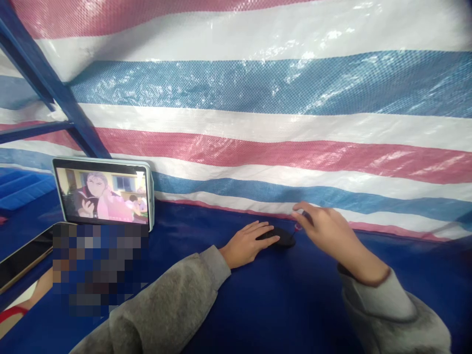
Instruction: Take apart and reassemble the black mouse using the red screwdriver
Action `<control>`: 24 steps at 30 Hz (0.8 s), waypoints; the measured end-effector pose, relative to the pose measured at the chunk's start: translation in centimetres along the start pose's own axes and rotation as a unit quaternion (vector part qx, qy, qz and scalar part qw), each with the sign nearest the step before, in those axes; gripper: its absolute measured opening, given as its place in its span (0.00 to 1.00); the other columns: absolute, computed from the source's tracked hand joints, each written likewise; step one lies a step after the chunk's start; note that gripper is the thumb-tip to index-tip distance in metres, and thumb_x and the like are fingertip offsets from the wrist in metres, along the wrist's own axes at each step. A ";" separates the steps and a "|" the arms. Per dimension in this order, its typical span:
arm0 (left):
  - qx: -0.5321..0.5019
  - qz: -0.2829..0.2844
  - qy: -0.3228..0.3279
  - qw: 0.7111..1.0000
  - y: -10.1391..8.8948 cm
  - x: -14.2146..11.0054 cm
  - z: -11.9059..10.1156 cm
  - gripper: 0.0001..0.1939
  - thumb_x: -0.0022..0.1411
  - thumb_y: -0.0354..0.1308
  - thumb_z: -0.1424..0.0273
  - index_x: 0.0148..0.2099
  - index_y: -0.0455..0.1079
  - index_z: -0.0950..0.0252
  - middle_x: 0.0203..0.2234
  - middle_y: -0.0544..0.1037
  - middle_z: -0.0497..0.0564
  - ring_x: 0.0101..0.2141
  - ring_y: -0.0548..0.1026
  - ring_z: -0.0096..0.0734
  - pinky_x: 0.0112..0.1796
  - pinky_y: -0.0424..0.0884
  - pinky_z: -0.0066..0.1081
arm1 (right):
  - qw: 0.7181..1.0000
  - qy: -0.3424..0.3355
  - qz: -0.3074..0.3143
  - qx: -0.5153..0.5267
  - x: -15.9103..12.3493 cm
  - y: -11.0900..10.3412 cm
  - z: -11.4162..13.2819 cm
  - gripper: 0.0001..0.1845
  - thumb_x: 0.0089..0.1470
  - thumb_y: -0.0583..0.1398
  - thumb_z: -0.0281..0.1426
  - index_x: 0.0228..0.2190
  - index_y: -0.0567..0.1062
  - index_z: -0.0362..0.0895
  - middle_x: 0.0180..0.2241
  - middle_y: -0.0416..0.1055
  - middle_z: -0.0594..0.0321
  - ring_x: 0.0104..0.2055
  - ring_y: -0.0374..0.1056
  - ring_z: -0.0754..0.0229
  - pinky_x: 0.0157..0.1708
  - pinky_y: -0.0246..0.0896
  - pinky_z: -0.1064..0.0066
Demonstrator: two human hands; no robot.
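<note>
Toward five o'clock from the middle of the view, a flat black disc (285, 238) lies on the blue surface (254, 295), below the foot of the striped sheet (236, 86). At its nine-o'clock edge, the left hand (249, 244) rests palm down, fingers extended over the rim rather than clenched; firm, even pressure there should keep the disc from turning or sliding. At two o'clock, the right hand (305, 219) seems to grasp a slim tool with a pinkish part (298, 227) between thumb and bent fingers, though blur makes its tip and exact contact hard to tell. Good work here probably means keeping that tool upright, pressing straight down, moving it with the fingers alone, and keeping the left fingertips clear of its point. Between nine and ten o'clock, well apart, a lit tablet (103, 194) could draw the eye away.
</note>
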State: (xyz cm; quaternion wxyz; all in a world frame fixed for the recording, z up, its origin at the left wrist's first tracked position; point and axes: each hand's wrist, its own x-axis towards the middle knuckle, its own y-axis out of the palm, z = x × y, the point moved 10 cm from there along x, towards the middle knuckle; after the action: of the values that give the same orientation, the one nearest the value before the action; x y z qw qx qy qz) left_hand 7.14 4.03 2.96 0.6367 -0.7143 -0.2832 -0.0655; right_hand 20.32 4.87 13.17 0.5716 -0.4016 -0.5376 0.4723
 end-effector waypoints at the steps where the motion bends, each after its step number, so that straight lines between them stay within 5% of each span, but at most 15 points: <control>1: 0.000 0.000 0.000 1.000 0.0 0.0 0.0 0.23 0.71 0.47 0.75 0.66 0.58 0.57 0.64 0.61 0.53 0.65 0.58 0.37 0.64 0.56 0.44 | 1.000 0.001 0.001 0.003 0.0 0.0 0.0 0.20 0.63 0.50 0.43 0.42 0.75 0.47 0.29 0.79 0.59 0.32 0.75 0.51 0.32 0.59 0.65; 5: -0.003 -0.002 -0.002 1.000 -0.1 0.0 0.0 0.24 0.71 0.48 0.76 0.66 0.57 0.56 0.64 0.61 0.53 0.65 0.58 0.38 0.64 0.56 0.45 | 0.999 0.027 0.019 -0.019 -0.1 -0.1 -0.2 0.25 0.65 0.45 0.46 0.37 0.76 0.47 0.27 0.78 0.59 0.31 0.74 0.50 0.28 0.57 0.65; 11: -0.003 -0.007 -0.001 1.000 -0.1 0.0 0.1 0.24 0.71 0.48 0.75 0.66 0.57 0.56 0.64 0.62 0.53 0.65 0.58 0.38 0.63 0.57 0.45 | 0.999 0.012 -0.012 -0.032 -0.1 -0.7 0.2 0.21 0.62 0.47 0.32 0.51 0.74 0.45 0.45 0.78 0.55 0.43 0.74 0.49 0.36 0.62 0.63; 17: -0.001 -0.003 -0.002 1.000 0.0 -0.1 0.1 0.23 0.71 0.48 0.75 0.66 0.58 0.57 0.64 0.62 0.53 0.65 0.57 0.37 0.64 0.55 0.44 | 0.997 0.051 0.018 -0.055 0.0 -0.2 -0.7 0.22 0.65 0.46 0.41 0.44 0.77 0.48 0.29 0.79 0.58 0.35 0.75 0.48 0.31 0.60 0.64; 24: -0.003 -0.005 -0.004 1.000 0.0 0.0 0.2 0.22 0.72 0.47 0.73 0.66 0.58 0.56 0.64 0.62 0.53 0.64 0.58 0.37 0.64 0.56 0.44 | 0.999 0.021 0.009 -0.032 -0.1 -0.3 0.1 0.21 0.62 0.48 0.33 0.51 0.73 0.46 0.42 0.79 0.56 0.42 0.75 0.50 0.36 0.61 0.64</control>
State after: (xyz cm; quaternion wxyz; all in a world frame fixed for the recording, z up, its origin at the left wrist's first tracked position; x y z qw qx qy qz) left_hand 7.05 4.16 2.93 0.6330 -0.7148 -0.2897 -0.0666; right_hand 20.30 4.69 13.41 0.5654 -0.4341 -0.5364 0.4519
